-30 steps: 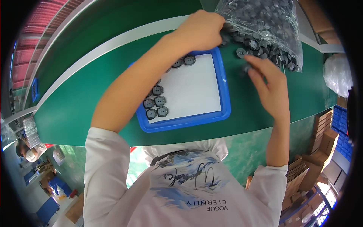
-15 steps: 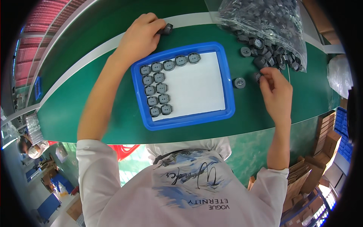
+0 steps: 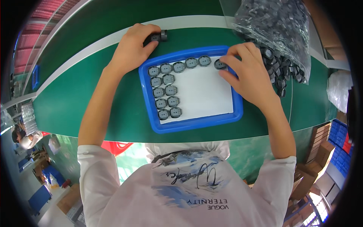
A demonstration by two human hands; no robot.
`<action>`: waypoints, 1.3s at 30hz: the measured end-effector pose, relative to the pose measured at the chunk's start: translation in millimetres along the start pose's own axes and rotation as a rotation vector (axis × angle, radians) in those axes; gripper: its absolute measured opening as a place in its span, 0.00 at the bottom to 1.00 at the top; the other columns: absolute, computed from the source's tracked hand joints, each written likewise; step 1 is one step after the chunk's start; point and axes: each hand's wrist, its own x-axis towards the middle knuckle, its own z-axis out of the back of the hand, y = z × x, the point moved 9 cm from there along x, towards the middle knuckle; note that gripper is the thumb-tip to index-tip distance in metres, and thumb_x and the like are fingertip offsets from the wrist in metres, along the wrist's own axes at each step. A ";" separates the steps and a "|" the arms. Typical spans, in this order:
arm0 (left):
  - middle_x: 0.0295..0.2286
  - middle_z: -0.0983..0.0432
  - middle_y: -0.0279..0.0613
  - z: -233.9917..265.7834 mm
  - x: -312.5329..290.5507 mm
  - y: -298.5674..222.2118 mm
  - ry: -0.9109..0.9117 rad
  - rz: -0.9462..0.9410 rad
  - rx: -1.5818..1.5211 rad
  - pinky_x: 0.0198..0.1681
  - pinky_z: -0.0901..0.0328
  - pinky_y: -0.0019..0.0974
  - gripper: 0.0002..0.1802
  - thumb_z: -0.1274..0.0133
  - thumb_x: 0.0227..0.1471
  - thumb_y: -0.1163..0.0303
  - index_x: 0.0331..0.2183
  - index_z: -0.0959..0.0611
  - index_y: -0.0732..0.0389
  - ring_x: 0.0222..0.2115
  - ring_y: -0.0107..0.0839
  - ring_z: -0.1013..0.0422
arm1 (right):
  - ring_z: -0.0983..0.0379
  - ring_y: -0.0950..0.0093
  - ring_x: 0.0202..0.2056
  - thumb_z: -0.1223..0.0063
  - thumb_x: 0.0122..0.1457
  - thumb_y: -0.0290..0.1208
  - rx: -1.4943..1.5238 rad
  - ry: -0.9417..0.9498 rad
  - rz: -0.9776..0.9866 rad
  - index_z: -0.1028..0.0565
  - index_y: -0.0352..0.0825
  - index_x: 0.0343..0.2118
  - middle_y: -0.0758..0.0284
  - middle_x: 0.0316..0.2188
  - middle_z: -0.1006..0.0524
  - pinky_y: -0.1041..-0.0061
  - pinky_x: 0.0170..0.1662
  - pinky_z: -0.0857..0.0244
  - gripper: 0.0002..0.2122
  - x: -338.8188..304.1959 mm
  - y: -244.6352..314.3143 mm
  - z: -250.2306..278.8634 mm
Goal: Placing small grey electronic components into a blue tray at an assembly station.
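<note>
A blue tray [image 3: 238, 102] lined with a white sheet [image 3: 206, 92] stands on the green table. Small dark grey plastic connector-like parts [image 3: 179, 67] form a row along its far side and two columns at its left. Over the far right corner, my right hand [image 3: 249, 75] pinches another grey part [image 3: 219, 64] at the sheet, a short gap right of the row. Beyond the far left corner, my left hand [image 3: 132, 47] curls around dark grey parts [image 3: 155, 37]; a dark round end [image 3: 163, 35] sticks out past its fingers.
At the far right a clear plastic bag [image 3: 272, 26] full of the same parts lies with a loose heap [image 3: 280, 68] spilling from its mouth. A pale strip [image 3: 196, 21] runs along the table's far side. Cardboard boxes [image 3: 321, 157] stand beyond the right edge.
My right hand has moved left, from beside the heap to over the tray, with a grey part. My left hand stays beyond the far left corner, and more of what it holds shows.
</note>
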 end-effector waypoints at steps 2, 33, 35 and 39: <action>0.39 0.21 0.43 5.6 -7.2 8.2 -0.036 0.036 -0.015 0.47 0.30 0.43 0.15 0.41 0.51 0.75 0.43 0.17 0.58 0.43 0.42 0.28 | 0.32 0.62 0.47 0.34 0.48 0.22 -0.016 0.055 0.001 0.20 0.33 0.35 0.65 0.39 0.27 0.64 0.51 0.36 0.10 -1.9 0.4 -3.9; 0.37 0.22 0.42 -28.6 -76.8 -114.6 -0.154 -0.340 -0.158 0.42 0.32 0.41 0.11 0.33 0.39 0.75 0.29 0.16 0.61 0.38 0.43 0.28 | 0.26 0.66 0.30 0.37 0.52 0.22 0.358 0.289 -0.068 0.24 0.32 0.33 0.64 0.31 0.25 0.70 0.34 0.31 0.08 -0.4 32.2 -17.4; 0.38 0.22 0.42 -32.9 -79.0 -115.3 -0.173 -0.368 0.011 0.44 0.33 0.43 0.10 0.33 0.38 0.75 0.28 0.16 0.61 0.40 0.43 0.29 | 0.26 0.64 0.32 0.36 0.51 0.23 0.182 0.271 0.012 0.24 0.32 0.33 0.64 0.32 0.25 0.68 0.35 0.31 0.08 -7.1 34.9 -21.2; 0.42 0.24 0.42 -30.9 -77.6 -109.5 -0.189 -0.276 0.130 0.48 0.37 0.46 0.09 0.34 0.37 0.75 0.28 0.14 0.62 0.45 0.44 0.33 | 0.27 0.62 0.38 0.36 0.49 0.23 0.089 0.188 0.087 0.23 0.34 0.32 0.64 0.38 0.26 0.66 0.40 0.32 0.08 -6.8 45.1 -28.2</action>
